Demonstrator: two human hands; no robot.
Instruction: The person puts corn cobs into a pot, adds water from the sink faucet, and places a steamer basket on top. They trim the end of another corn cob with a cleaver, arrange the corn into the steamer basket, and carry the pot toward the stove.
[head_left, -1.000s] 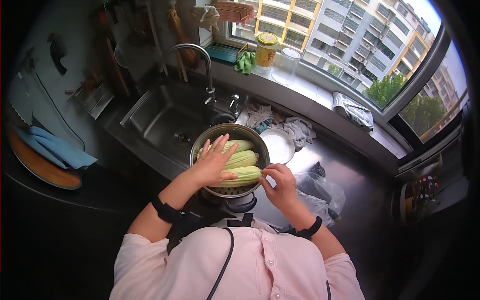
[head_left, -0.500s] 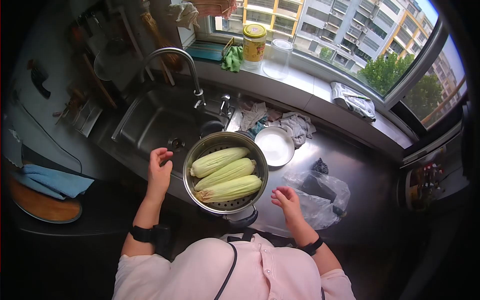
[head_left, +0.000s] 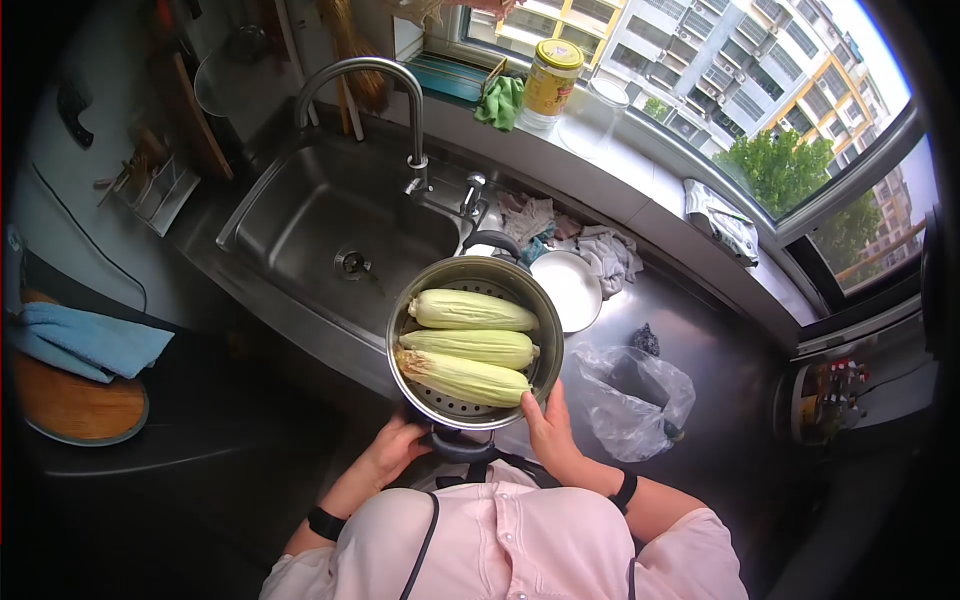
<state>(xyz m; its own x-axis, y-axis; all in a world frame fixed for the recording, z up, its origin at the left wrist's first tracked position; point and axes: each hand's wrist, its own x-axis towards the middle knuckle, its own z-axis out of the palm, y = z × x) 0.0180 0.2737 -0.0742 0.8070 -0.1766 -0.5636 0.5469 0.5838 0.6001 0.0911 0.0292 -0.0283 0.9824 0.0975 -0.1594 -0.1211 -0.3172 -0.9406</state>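
Note:
A metal steamer pot holds three pale green ears of corn, husks on, lying side by side on its perforated steamer tray. One black handle points toward my body; the other faces the window. My right hand grips the pot's near right side, thumb over the rim close to the lowest ear's tip. At the near left, my left hand is closed against the pot beside the near handle, its fingertips partly hidden below the rim.
Left of the pot is a sink with a curved faucet. A white plate, crumpled cloths and a clear plastic bag lie to the right. Jars, including a yellow-lidded one, line the windowsill.
Both hands, earlier apart from the pot, have come in to its near side. The pot has turned clockwise, and the ears of corn now lie nearly level across the view.

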